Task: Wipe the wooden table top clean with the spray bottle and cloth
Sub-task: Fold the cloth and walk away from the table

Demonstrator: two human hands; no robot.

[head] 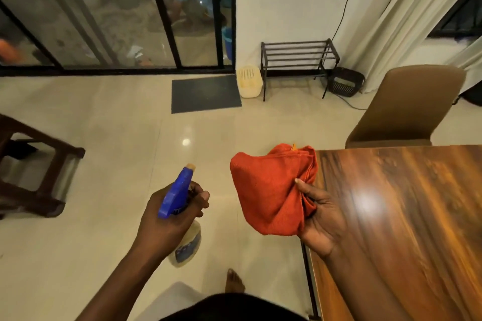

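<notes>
My left hand (169, 219) grips a spray bottle (186, 242) with a blue trigger head, held over the floor to the left of the table, nozzle pointing away from me. In my right hand (322, 219) is a bunched orange-red cloth (268, 190), held in the air just off the table's near-left corner. The glossy wooden table top (404, 216) fills the right side, with a bright light reflection on it. My right forearm lies above the table's left edge.
A tan chair (407, 109) stands at the table's far side. A dark wooden stool (44, 169) is on the left. Ahead are a grey doormat (206, 94), a cream basket (249, 82), a black metal rack (297, 60) and sliding glass doors. My bare foot (234, 281) is on the tiled floor.
</notes>
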